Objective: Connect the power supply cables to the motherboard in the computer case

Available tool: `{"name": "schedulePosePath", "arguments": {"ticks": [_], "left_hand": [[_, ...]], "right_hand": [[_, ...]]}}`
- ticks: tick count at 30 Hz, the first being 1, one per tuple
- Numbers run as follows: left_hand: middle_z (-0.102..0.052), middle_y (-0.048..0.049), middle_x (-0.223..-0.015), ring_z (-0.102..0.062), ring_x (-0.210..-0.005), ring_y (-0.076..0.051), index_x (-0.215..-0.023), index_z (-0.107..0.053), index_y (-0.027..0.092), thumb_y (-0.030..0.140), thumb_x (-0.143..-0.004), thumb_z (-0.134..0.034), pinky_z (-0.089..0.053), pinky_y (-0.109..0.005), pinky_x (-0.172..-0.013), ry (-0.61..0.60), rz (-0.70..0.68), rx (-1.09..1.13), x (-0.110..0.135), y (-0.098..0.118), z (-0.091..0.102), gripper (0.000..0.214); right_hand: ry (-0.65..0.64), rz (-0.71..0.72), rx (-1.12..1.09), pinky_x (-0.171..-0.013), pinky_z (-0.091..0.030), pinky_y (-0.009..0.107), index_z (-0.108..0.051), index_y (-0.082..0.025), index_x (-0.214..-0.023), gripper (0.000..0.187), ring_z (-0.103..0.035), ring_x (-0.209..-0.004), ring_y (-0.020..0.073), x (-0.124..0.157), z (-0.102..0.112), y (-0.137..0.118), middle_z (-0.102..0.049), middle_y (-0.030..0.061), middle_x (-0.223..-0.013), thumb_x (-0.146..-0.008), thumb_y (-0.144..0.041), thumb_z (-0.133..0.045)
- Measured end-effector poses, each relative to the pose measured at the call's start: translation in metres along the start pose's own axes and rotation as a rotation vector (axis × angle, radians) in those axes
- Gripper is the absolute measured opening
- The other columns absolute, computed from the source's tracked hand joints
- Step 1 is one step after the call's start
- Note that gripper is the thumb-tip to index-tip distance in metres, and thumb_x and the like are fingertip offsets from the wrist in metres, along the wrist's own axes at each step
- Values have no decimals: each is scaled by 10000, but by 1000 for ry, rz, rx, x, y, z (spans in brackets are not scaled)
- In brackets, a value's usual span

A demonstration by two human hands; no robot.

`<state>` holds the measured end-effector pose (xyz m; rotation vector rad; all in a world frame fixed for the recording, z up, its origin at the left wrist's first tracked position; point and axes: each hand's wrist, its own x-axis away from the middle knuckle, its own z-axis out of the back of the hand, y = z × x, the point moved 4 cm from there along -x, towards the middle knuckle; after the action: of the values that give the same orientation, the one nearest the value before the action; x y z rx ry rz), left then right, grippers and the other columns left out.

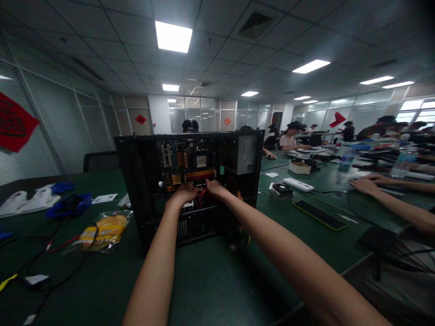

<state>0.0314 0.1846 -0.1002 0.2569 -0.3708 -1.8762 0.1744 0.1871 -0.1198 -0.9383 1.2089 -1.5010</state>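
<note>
An open black computer case (136,181) stands upright on the green table, its motherboard (190,165) and power supply (246,156) facing me. Both my arms reach straight into it. My left hand (185,194) is curled closed at the lower edge of the motherboard. Just to its right, my right hand (215,186) is also closed, pinching at a bundle of red and dark cables (202,198) between the two hands. What exactly each set of fingers grips is too small and dark to make out.
A plastic bag with something yellow (103,231) and loose cables lie left of the case. A blue cloth (68,203) and white objects sit further left. On the right lie a black keyboard (319,215), a small fan (282,189) and another person's forearms (390,194). More people sit behind.
</note>
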Motion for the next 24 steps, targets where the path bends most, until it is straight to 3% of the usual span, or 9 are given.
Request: {"name": "schedulePosePath", "arguments": {"ticks": [3,6,9,11,16,19,24], "left_hand": [[-663,-89,-1127,-656,-992,-218,-1139,-638,142,410,-971,-589,-554,-429,-881,102,46,-55,3,1,8,320],[-668,-120,-1163,-651,-1059,-248,-1174,-635,144,460,-1002,-502,-519,-466,-936,243,87,-121,10,8,15,384],[-687,-169,-1153,-652,-1104,-303,-1153,-667,160,451,-1036,-355,-499,-437,-921,341,29,-182,19,22,14,442],[-706,-185,-1098,-665,-1074,-332,-1073,-698,154,453,-1012,-394,-502,-408,-876,356,-31,-227,23,31,8,430],[-717,-180,-1030,-685,-996,-331,-1001,-688,141,492,-944,-519,-501,-370,-805,371,-107,-317,29,39,-3,393],[-715,-180,-1011,-688,-959,-336,-1013,-666,140,473,-935,-533,-493,-368,-764,374,-139,-345,32,38,-3,367],[-718,-102,-906,-686,-856,-266,-901,-650,187,397,-938,-549,-442,-306,-689,353,-228,-318,35,34,-1,236]], "right_hand": [[13,198,183,-754,-411,267,-568,-174,-575,393,-616,-1026,288,10,25,-9,-647,127,-732,-951,-264,-631],[-85,358,317,-693,-365,251,-580,-179,-518,432,-633,-825,239,23,39,-10,-625,70,-612,-910,-327,-685],[-184,583,607,-591,-294,266,-635,-165,-571,456,-568,-606,180,33,37,-9,-607,50,-550,-988,-328,-544],[-239,667,762,-557,-264,273,-689,-149,-650,428,-562,-577,176,34,32,-6,-652,66,-593,-1001,-297,-494],[-319,704,800,-619,-338,256,-761,-136,-847,194,-660,-778,220,29,26,-2,-753,111,-864,-902,-167,-578],[-349,712,816,-690,-373,258,-771,-136,-927,213,-672,-900,242,29,25,-2,-756,136,-980,-884,-113,-564],[-436,712,850,-690,-396,268,-774,-119,-931,251,-696,-868,254,31,22,1,-760,157,-957,-915,-136,-524]]}}
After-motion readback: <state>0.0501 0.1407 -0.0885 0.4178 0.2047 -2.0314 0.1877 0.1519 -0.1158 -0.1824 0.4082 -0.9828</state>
